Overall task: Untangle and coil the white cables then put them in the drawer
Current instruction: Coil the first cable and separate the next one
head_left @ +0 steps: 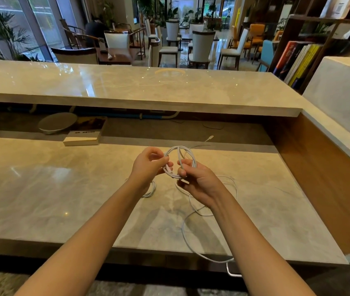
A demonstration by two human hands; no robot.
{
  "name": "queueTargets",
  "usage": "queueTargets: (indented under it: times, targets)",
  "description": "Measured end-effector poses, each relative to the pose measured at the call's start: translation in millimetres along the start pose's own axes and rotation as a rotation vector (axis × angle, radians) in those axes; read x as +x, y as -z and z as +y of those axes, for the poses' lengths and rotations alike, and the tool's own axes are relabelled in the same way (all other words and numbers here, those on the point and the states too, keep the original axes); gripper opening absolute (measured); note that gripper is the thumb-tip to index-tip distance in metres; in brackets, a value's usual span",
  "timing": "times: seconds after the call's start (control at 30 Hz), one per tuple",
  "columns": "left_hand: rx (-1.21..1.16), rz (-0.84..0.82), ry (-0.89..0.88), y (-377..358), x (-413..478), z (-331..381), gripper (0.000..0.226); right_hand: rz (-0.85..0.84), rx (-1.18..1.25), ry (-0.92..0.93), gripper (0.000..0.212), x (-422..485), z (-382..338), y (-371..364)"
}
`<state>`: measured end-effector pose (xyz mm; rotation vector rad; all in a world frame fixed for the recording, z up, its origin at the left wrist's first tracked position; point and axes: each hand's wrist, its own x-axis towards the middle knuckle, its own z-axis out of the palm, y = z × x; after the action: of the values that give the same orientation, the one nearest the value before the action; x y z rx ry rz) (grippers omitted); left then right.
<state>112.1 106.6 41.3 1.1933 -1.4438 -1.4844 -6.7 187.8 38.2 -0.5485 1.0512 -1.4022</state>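
Coiled cable: thin, smooth, white; a few round loops are held up over the middle of the countertop.
Left hand: the coil's left side is pinched by curled fingers.
Right hand: the lower strands are gripped, thumb on top.
Loose cable: wide white curves are spread to the front edge and draped over it by a metal handle.
Small bundle: one, white, half hidden under the left wrist.
Surface: glossy pale marble.
Cable count: cannot be told.
Back left: one book, one round disc.

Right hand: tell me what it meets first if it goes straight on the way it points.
The right hand would likely meet the left hand, just across the white cable coil both hold; depth unclear.
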Motion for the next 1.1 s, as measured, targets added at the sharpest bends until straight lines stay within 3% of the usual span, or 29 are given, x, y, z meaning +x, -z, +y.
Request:
queueTargets:
  times: [0.2, 0.37, 0.47, 0.57, 0.63, 0.73, 0.87, 0.93, 1.1]
  targets:
    - [0.302, -0.009, -0.183, -9.5, -3.4, 3.5, 0.032, 0.101, -0.199, 0.097, 0.014, 3.3, 4.1, -4.3]
    - [0.546, 0.014, -0.279, -16.4, 0.0, -1.7, 0.01, 0.127, -0.444, 0.11, 0.017, 3.7, 4.0, -8.1]
    - [0.571, 0.088, -0.274, -18.5, 0.5, -6.6, 0.005, 0.288, -0.586, 0.149, 0.028, 4.6, 1.2, -9.7]
    - [0.471, 0.135, -0.291, -23.3, -1.5, -6.6, 0.006, 0.443, -0.629, 0.246, 0.029, 9.4, -0.2, -8.7]
    - [0.263, 0.191, -0.228, -28.2, -2.5, -1.6, 0.007, 0.488, -0.557, 0.239, 0.025, 13.9, 2.9, -9.9]
    - [-0.217, 0.204, 0.042, -33.0, 0.5, 6.6, 0.015, 0.531, -0.504, 0.184, 0.017, 18.7, 8.7, -10.7]
    - [-0.625, 0.105, 0.3, -31.6, 4.4, 5.4, 0.021, 0.509, -0.453, 0.184, 0.01, 20.3, 13.4, -5.8]
    - [-0.664, 0.064, 0.372, -30.4, 6.8, 2.6, 0.02, 0.521, -0.448, 0.199, 0.008, 20.7, 18.1, -0.9]
    - [-0.326, 0.061, 0.263, -24.0, 10.7, 1.2, 0.024, 0.542, -0.772, 0.204, 0.027, 21.9, 18.6, 8.2]
